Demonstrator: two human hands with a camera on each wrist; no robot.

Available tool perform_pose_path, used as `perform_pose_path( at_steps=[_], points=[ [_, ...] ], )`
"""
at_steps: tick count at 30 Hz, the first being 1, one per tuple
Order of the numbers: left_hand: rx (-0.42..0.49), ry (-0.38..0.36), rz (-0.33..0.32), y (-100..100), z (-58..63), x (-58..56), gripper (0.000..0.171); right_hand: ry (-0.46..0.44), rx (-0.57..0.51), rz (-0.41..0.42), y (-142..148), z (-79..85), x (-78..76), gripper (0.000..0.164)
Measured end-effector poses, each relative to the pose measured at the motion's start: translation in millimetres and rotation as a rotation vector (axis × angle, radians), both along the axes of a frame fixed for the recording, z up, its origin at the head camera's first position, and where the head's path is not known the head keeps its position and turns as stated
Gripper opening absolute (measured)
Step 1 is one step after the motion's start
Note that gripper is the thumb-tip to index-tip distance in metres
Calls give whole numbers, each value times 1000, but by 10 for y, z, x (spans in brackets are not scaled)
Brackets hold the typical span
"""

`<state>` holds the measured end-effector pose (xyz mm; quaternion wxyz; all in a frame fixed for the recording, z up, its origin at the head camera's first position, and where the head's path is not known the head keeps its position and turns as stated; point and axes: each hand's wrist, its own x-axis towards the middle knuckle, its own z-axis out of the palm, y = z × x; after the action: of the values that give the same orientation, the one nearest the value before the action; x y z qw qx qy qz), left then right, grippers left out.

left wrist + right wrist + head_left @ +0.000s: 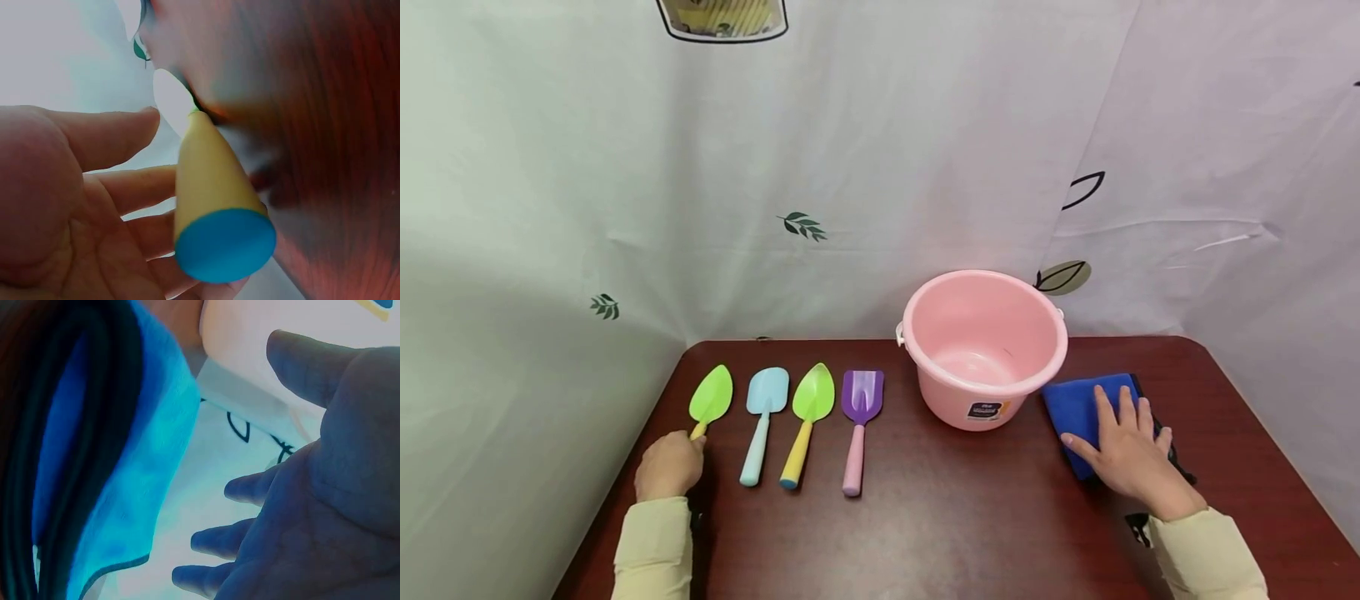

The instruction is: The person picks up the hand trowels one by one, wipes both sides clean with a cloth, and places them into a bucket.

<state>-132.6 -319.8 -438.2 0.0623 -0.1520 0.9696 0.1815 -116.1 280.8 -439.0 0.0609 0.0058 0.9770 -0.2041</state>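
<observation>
At the table's left side, my left hand [670, 467] is at the yellow handle of a green-bladed toy trowel [711, 395]. In the left wrist view the fingers pass behind the yellow handle [215, 175] with its blue end, while the thumb [122, 134] stands apart from it. On the right, my right hand [1127, 454] spreads its fingers over a folded blue cloth [1078, 408] with dark edging. The right wrist view shows the fingers straight, with a gap between the palm and the cloth [156, 444].
A light-blue toy shovel [767, 392], another green trowel [814, 393] with a yellow handle and a purple shovel [862, 396] with a pink handle lie in a row. Behind the cloth, to its left, stands a pink bucket [977, 400]. Pale fabric [880, 167] hangs around the table.
</observation>
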Motion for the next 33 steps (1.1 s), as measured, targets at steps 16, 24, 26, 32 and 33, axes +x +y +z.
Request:
perform_pose_path(
  at_steps=[16, 24, 26, 32, 33],
  points=[
    [57, -33, 54, -114, -21, -26, 38, -100, -17, -64, 343, -84, -122, 104],
    [77, -18, 14, -194, -37, -26, 40, -149, -16, -75, 453, -107, -178, 98],
    [76, -10, 0, -206, -37, -31, 40, -161, -18, -76, 472, -118, -187, 96],
    [86, -12, -11, -223, -48, -39, 40, -148, -23, -98, 507, -159, -211, 90],
    [87, -14, -9, -222, -47, -40, 40, -140, -21, -104, 512, -163, -215, 90]
  ],
)
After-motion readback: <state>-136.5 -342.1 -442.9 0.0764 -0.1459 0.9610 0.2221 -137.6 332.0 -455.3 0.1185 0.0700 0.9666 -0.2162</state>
